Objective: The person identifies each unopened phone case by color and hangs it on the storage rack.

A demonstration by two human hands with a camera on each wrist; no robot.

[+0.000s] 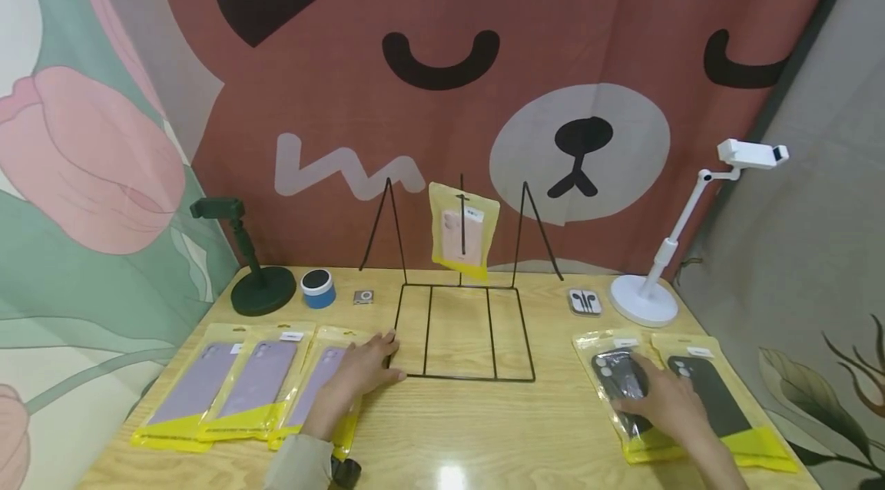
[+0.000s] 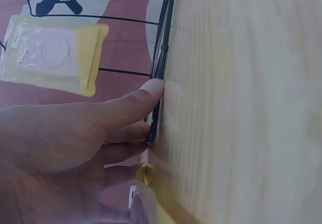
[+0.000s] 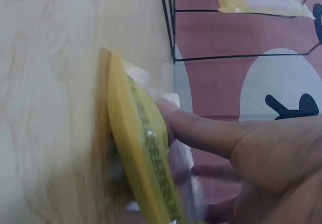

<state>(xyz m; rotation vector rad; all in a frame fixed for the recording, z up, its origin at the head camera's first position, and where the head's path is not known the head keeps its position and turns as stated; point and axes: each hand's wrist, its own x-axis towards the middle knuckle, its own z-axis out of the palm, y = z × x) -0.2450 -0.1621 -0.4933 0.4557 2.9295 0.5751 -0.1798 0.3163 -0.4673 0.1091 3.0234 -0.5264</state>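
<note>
My left hand (image 1: 369, 365) holds the front left corner of a black wire display rack (image 1: 465, 378), with its thumb (image 2: 153, 86) at the front wire. A yellow-edged packet with a purple phone case (image 1: 321, 380) lies right beside that hand. At the right, my right hand (image 1: 664, 396) grips a clear and yellow packet holding a black phone case (image 1: 611, 372); the hand covers part of it. The right wrist view shows that packet (image 3: 143, 133) tilted, its yellow end toward the camera. On the rack's middle hook hangs a packet with a pink phone case (image 1: 465, 236).
Two more purple-case packets (image 1: 196, 389) lie on the left, and another black-case packet (image 1: 715, 398) on the right. Behind stand a dark green stand (image 1: 263, 290), a blue-and-white jar (image 1: 318, 289), a small square player (image 1: 362, 296), boxed earphones (image 1: 585, 302) and a white stand (image 1: 644, 300).
</note>
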